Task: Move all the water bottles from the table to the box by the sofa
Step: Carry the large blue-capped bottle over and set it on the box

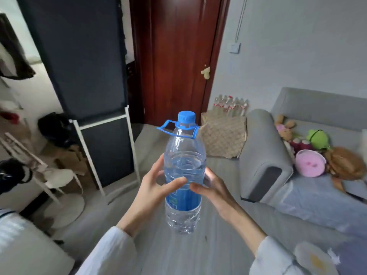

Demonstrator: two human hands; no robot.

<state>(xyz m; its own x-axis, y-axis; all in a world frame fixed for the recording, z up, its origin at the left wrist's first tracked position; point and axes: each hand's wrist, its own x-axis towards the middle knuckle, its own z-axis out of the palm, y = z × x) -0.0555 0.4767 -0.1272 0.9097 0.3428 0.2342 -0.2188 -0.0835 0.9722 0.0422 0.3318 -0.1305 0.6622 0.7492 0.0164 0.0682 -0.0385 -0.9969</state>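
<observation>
A large clear water bottle [184,167] with a blue cap, blue carry handle and blue label is held upright in the air at the centre of the view. My left hand [156,187] grips its left side and my right hand [210,187] grips its right side, fingers wrapped around the label. Beyond it, a beige patterned box [223,135] stands on the floor against the grey sofa's armrest [262,155]. Several smaller bottles with red labels [230,105] stand upright in or behind the box; I cannot tell which.
A dark wooden door [178,56] is behind the box. A dark panel in a white frame [103,135] stands at left, with a white folding rack [39,171] and clutter beside it. Plush toys [317,155] lie on the sofa. Grey floor [178,255] runs below.
</observation>
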